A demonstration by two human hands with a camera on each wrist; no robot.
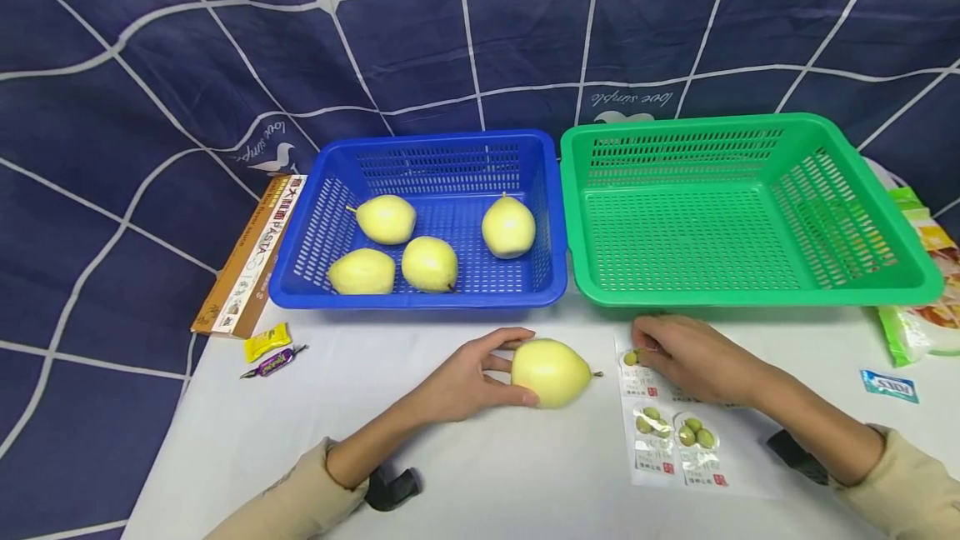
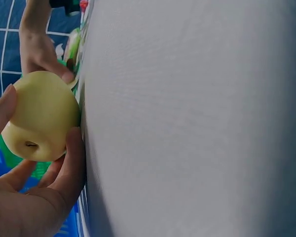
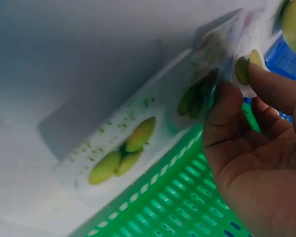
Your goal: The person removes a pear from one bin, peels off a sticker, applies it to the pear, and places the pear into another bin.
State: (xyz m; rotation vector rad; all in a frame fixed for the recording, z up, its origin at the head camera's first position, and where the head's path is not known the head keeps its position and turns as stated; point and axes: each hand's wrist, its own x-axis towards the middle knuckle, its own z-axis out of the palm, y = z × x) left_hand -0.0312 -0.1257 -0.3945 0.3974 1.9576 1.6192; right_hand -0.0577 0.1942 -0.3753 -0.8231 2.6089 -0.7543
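Observation:
My left hand (image 1: 472,382) grips a yellow-green pear (image 1: 551,373) lying on its side on the white table, its stem pointing right. In the left wrist view, thumb and fingers curl round this pear (image 2: 44,111), its blossom end facing the camera. My right hand (image 1: 693,357) is at the top of a sticker sheet (image 1: 742,461) printed with small fruit pictures. Between its thumb and forefinger it pinches a fruit sticker (image 3: 242,74), seen in the right wrist view. Whether that sticker is fully off the sheet I cannot tell.
Several pears lie in a blue basket (image 1: 420,302) behind my left hand. Beside it is a green basket (image 1: 750,297). Pasta boxes (image 1: 251,257), a yellow candy (image 1: 266,342) and a purple candy (image 1: 274,362) are at left. A blue packet (image 1: 889,387) and a food bag (image 1: 937,290) lie at right.

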